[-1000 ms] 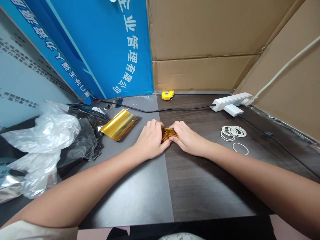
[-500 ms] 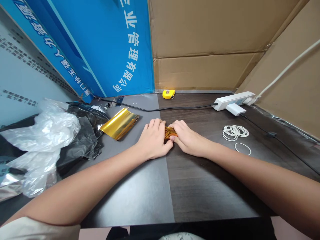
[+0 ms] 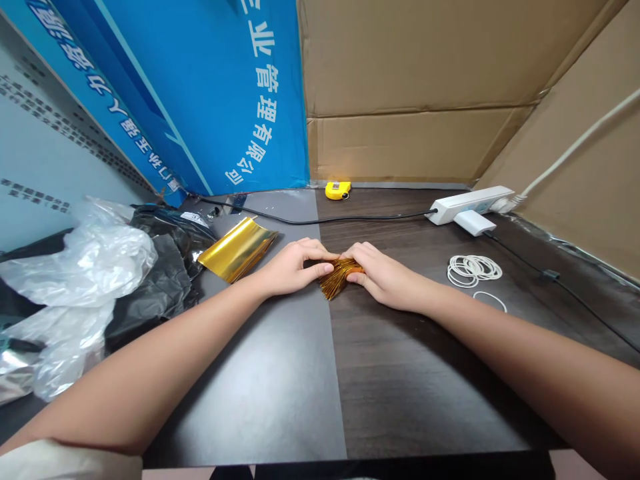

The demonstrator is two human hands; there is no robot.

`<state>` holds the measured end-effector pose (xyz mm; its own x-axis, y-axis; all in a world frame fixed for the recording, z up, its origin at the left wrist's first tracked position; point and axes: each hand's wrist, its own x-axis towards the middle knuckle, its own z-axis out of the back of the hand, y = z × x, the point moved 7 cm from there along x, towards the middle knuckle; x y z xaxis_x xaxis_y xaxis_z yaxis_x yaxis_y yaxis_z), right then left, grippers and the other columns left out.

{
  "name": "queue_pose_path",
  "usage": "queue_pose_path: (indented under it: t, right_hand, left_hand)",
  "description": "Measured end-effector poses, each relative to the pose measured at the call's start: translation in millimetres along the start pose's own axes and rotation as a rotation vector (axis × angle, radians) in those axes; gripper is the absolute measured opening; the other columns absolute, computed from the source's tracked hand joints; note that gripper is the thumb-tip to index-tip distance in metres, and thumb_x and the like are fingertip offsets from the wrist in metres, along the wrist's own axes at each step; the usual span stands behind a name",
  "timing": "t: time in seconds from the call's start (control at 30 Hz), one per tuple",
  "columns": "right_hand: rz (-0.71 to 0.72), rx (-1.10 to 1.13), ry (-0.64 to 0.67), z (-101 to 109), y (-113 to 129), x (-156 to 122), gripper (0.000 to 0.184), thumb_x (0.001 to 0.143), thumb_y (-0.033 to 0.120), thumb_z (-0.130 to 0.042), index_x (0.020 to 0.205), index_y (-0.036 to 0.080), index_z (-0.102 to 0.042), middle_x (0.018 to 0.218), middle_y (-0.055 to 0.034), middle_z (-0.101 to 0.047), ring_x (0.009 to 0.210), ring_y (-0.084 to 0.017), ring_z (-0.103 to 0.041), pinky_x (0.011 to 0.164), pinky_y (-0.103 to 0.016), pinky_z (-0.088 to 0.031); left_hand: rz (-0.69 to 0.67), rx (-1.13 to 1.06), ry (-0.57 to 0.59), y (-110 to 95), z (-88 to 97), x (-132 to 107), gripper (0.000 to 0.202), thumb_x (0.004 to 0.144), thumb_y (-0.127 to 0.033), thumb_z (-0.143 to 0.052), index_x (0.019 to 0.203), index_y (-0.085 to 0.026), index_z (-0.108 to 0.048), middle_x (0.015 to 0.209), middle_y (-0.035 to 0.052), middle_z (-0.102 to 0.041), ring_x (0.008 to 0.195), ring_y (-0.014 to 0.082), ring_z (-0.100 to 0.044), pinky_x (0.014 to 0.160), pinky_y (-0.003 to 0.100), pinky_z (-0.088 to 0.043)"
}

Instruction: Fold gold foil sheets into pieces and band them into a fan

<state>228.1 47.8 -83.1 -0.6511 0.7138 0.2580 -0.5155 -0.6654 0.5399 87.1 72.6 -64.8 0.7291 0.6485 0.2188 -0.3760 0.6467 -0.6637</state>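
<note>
A folded bundle of gold foil sheets [image 3: 334,281] lies between my hands near the seam of the desk, its layers fanned out toward me. My right hand [image 3: 383,275] grips its right end, thumb in front and fingers curled behind. At the bundle's left rear edge, my left hand [image 3: 296,267] has thumb and forefinger closing on the foil; the exact contact is partly hidden. Left of that hand rests a second stack of gold foil [image 3: 237,248], its top sheet curved and shiny.
White rubber bands [image 3: 474,269] lie in a pile on the right. A white power strip [image 3: 470,205] with a plugged-in adapter stands behind them, its black cable [image 3: 325,219] crossing the back. A yellow tape measure [image 3: 338,191] sits by the cardboard wall. Crumpled plastic bags [image 3: 85,260] occupy the left side.
My left hand has shifted left and turned, its thumb coming off the bundle's front. The foil layers now spread into a fan toward me. My right hand keeps its grip.
</note>
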Motion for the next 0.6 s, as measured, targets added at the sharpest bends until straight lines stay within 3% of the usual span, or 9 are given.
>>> queue_pose_path:
  t: [0.3, 0.6]
  right_hand:
    - [0.038, 0.016, 0.016, 1.0, -4.4, 0.3, 0.033, 0.099, 0.022, -0.049, 0.132, 0.019, -0.049, 0.120, -0.0141, -0.062, 0.111, -0.028, -0.058, 0.096, -0.050, -0.051]
    - [0.020, 0.019, 0.065, -2.6, -4.2, 1.4, 0.027, 0.099, 0.024, -0.046, 0.126, 0.019, -0.050, 0.116, -0.0139, -0.059, 0.110, -0.029, -0.056, 0.095, -0.053, -0.052]
  left_hand:
    - [0.180, -0.202, -0.074, 18.9, -1.4, -0.1, 0.042, 0.085, -0.037, -0.070, 0.121, -0.014, -0.070, 0.094, 0.0060, -0.076, 0.085, 0.0179, -0.068, 0.082, 0.031, -0.054]
    - [0.172, -0.183, -0.107, 16.9, -3.0, 0.6, 0.033, 0.085, -0.036, -0.069, 0.110, -0.015, -0.073, 0.092, 0.0050, -0.075, 0.083, 0.0169, -0.067, 0.081, 0.031, -0.053]
